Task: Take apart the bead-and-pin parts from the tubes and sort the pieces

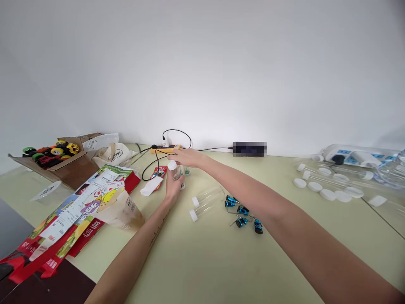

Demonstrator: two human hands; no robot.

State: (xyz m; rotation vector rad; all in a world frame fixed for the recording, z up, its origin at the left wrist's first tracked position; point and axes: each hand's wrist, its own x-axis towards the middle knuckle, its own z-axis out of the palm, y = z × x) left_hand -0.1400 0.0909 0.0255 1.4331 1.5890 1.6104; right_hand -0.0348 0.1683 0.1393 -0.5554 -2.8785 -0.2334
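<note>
My left hand (pixel 174 185) is closed round a clear tube with a white cap (pixel 172 166), which stands upright on the table. Just behind it, my right hand (pixel 187 157) reaches across with its fingers stretched to the left, close to the cap; whether they touch it I cannot tell. Under the right hand, partly hidden, another clear container (pixel 187 170) shows something green inside. Nearer me lie two clear tubes with white caps (pixel 198 215). Several small blue-and-black metal pieces with thin rods (pixel 242 221) lie below my right forearm.
On the left are a carton of toy cars (pixel 72 166), a printed plastic cup (pixel 117 209) and a red printed box (pixel 82 240). An orange power strip (pixel 158 149) with cables lies by the wall. White caps (pixel 328 194), tubes and a white power strip (pixel 351 157) fill the right.
</note>
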